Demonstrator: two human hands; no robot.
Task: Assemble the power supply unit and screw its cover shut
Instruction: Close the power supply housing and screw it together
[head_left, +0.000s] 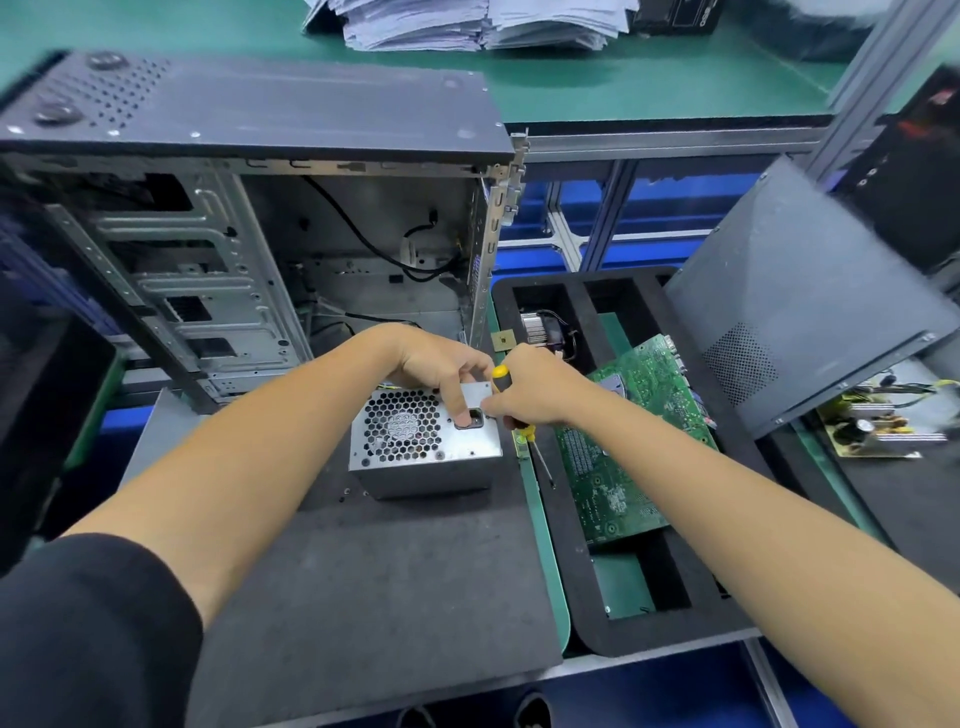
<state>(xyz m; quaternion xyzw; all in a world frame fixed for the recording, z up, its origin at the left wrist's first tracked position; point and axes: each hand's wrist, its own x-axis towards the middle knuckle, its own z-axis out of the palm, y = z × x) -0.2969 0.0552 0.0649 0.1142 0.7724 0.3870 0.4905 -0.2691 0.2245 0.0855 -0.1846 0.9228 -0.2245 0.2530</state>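
Gripping PSU (423, 447) top: left hand (441, 364); right hand (535, 389) w/ screwdriver (511, 402).

The power supply unit (426, 441) sits on the mat (374, 571), computer case (249, 218) behind, foam tray (571, 597) right.

Single view: head-worn wide-angle camera, above near edge of bench (675, 98), facing forward and steeply down. Strong barrel distortion at edges; corners blurred. Both forearms enter from 6 o'clock, converging at frame centre. Left hand (441, 364) and right hand (535, 389) close to lens, on power supply unit (423, 441) at centre. Open computer case (249, 218) at 10 o'clock; foam tray (587, 597) at 4 o'clock; paper stack (467, 23) at 12 o'clock, far. No second view; no overlap to record.
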